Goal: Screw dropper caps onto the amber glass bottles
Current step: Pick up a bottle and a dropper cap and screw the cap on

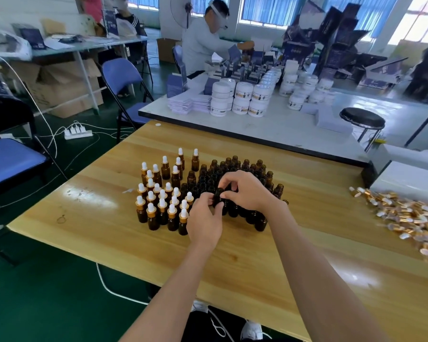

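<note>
Pale wooden desk point(307, 193) in a packing room carries open bottles point(235, 166), with capped bottles point(158, 203) to their left. Fingers of the left hand point(204, 218) wrap one bottle point(218, 196), upright, from below. Fingers of the right hand point(245, 191) pinch its neck from directly above, any cap beneath them hidden. Loose caps point(405, 218) lie well apart, rightward.
</note>
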